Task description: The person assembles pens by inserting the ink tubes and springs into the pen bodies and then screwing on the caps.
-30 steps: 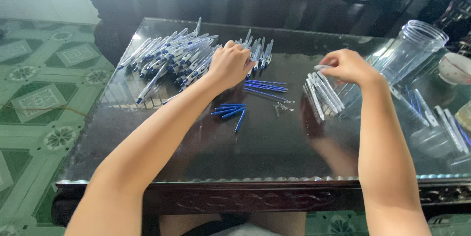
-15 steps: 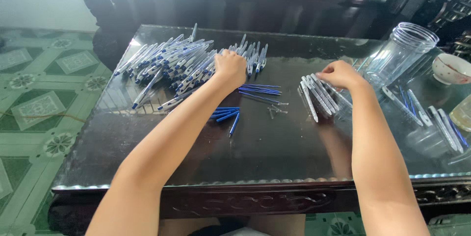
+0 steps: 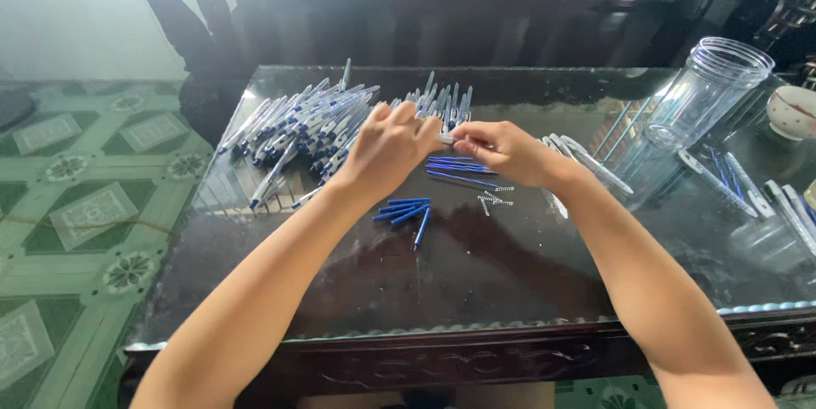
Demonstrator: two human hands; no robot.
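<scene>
A: What are the hands doing?
B: The left hand (image 3: 387, 150) and the right hand (image 3: 501, 150) meet over the middle of the table (image 3: 476, 290). Both are curled shut on one pen (image 3: 444, 135), pinched between them. I think they are putting it together or pulling it apart.
A: Where are the other pens?
B: A big pile of pens (image 3: 306, 124) lies just behind the left hand. Thin blue ink tubes (image 3: 459, 167) lie under the hands, and short blue caps (image 3: 406, 209) lie nearer the person. Tiny springs (image 3: 497, 196) sit beside them.
A: What does the next bit need?
B: I think a small, careful twist with the fingertips, so no tiny part drops.
A: What is the table like?
B: Dark and shiny, with a glass top. A clear jar (image 3: 705, 90) stands at the right. Dark wooden chairs (image 3: 408, 1) stand behind, and the floor (image 3: 76, 205) has green tiles with flowers
</scene>
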